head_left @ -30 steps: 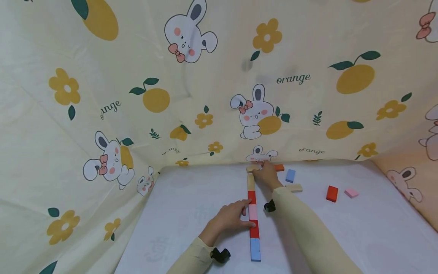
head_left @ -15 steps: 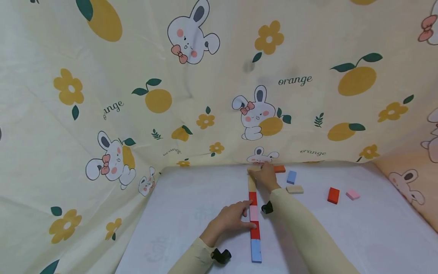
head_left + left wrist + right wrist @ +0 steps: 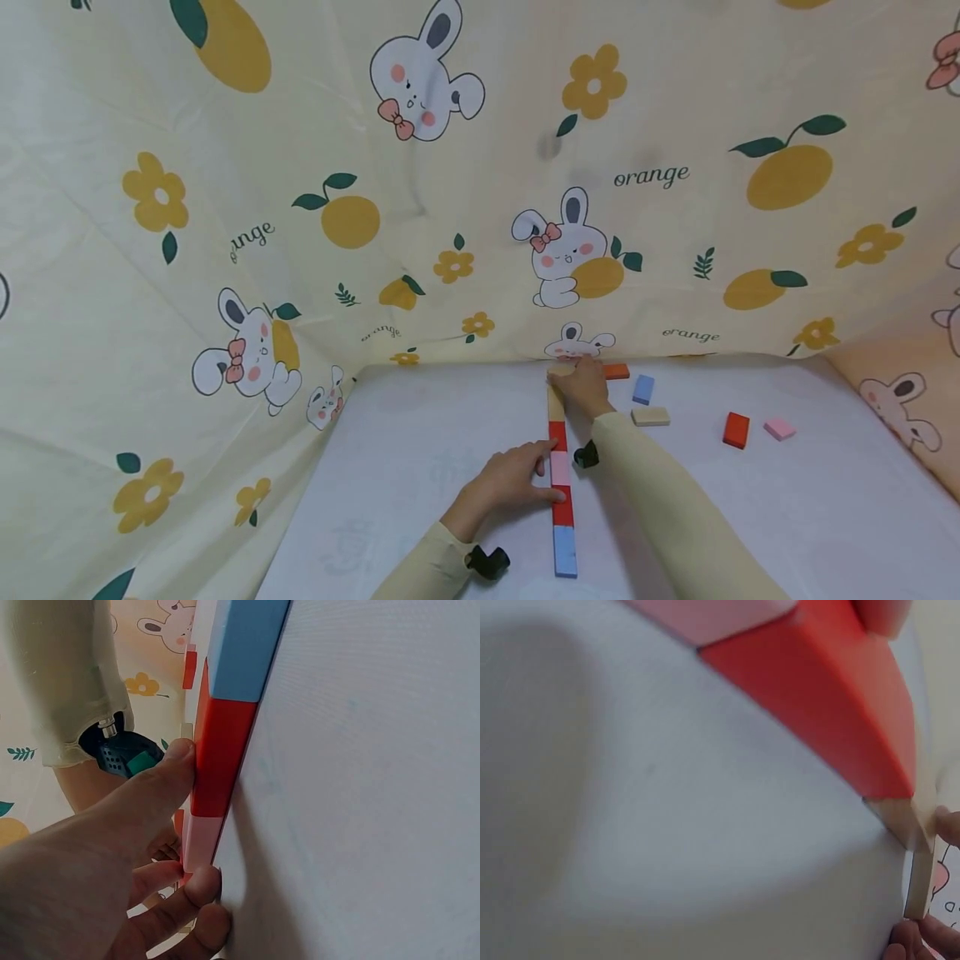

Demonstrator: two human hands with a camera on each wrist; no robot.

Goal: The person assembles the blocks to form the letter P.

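Note:
A straight row of flat blocks runs away from me in the head view: a blue block (image 3: 565, 551), a red block (image 3: 562, 510), a pink block (image 3: 560, 467), another red block (image 3: 557, 433) and a wooden block (image 3: 556, 407). At its far end, a second wooden block (image 3: 921, 889) lies crosswise. My right hand (image 3: 587, 388) pinches this crosswise block, thumb on one side and fingers at its end in the right wrist view. My left hand (image 3: 510, 479) rests against the row from the left. Its thumb touches the nearer red block, and its fingers lie by the pink and farther red ones.
Right of the row lie an orange-red block (image 3: 617, 372), a small blue block (image 3: 642, 389), a loose wooden block (image 3: 650, 416), a red block (image 3: 736, 430) and a pink block (image 3: 779, 428). A patterned cloth (image 3: 450, 325) hangs along the white table's far edge.
My right hand has shifted slightly left at the far end, bringing the crosswise wooden block against the row's end. The left hand keeps its place on the row.

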